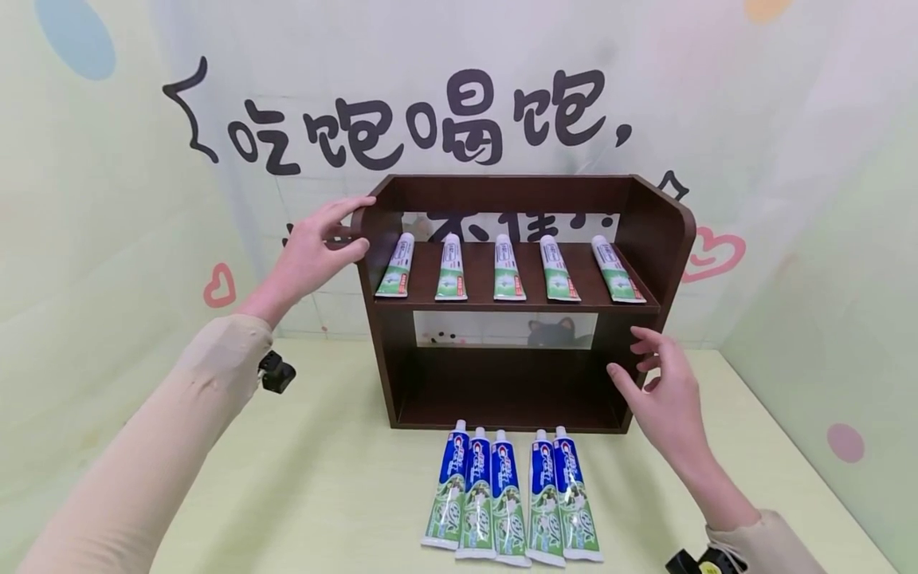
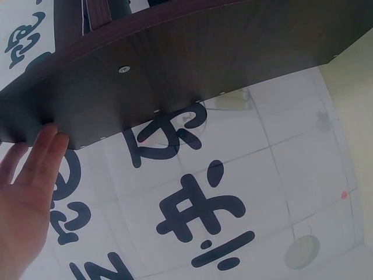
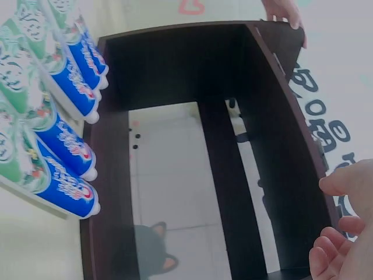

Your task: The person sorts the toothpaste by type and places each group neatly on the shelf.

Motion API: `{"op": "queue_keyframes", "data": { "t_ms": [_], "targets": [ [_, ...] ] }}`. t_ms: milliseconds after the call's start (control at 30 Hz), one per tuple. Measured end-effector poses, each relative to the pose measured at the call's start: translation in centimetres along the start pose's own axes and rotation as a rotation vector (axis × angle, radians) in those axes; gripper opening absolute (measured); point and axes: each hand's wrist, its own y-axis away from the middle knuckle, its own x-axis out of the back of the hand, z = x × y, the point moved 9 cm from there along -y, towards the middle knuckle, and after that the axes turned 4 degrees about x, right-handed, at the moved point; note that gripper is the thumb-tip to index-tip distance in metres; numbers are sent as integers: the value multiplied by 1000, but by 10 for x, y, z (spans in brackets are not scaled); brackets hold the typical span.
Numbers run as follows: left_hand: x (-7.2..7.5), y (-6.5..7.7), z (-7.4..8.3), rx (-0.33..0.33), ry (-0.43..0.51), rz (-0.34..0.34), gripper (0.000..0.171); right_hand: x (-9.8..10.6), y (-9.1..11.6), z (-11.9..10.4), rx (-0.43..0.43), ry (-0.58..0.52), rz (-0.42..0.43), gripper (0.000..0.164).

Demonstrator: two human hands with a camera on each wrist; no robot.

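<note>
A dark brown two-tier wooden shelf [image 1: 512, 194] stands on the table. My left hand [image 1: 315, 247] touches its upper left side panel, fingers fairly straight; in the left wrist view, the left hand [image 2: 35, 198] has its fingertips against the outer face of the panel. My right hand [image 1: 667, 391] is by the right panel at lower-tier height, fingers loosely bent and holding nothing. Several white-and-green toothpaste tubes [image 1: 508, 271] lie in a spaced row on the upper tier. In front of the shelf, several blue-and-green Crest toothpaste tubes [image 1: 508, 494] lie side by side, caps toward it.
The pale yellow-green table [image 1: 323, 478] bears the shelf and the front tubes. Behind hangs a pale backdrop [image 1: 502, 48] with large black characters and coloured shapes. Wrist cameras [image 1: 276, 372] are strapped at both sleeves.
</note>
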Motion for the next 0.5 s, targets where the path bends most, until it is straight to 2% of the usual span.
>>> {"op": "queue_keyframes", "data": {
  "t_ms": [267, 500],
  "targets": [
    [-1, 0, 1, -8, 22, 0, 54, -11, 16, 2, 57, 17, -41, 55],
    [0, 0, 1, -6, 31, -2, 54, -31, 34, 12, 45, 7, -135, 58]
  ]
}}
